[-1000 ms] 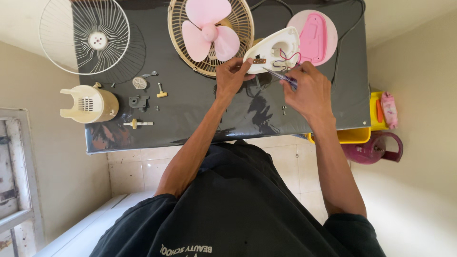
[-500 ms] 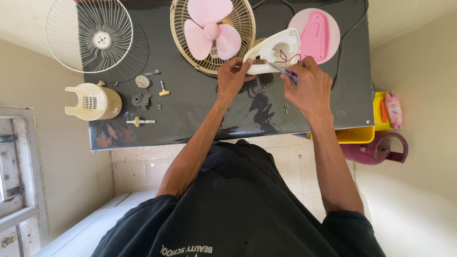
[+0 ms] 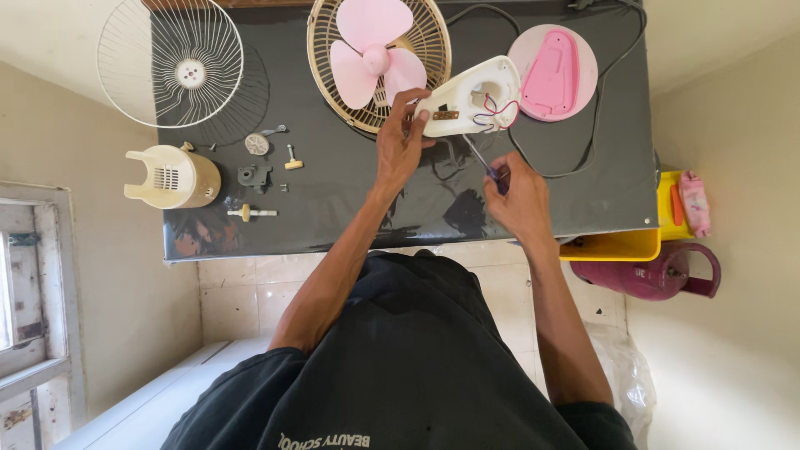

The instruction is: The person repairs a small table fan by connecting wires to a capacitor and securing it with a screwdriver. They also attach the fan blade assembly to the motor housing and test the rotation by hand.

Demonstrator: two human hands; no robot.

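Bare worktop lies open along the near edge, between the left hand and the small parts farther left. Between both hands a dark strip stays free. Beyond, the fan, housing, pink base and looping cable crowd the way.

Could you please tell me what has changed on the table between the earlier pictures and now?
The right hand has drawn back from the cream fan stand toward the person, still holding the thin tool. The left hand keeps its hold on the stand's end. The pink blades, round base and loose parts stayed put.
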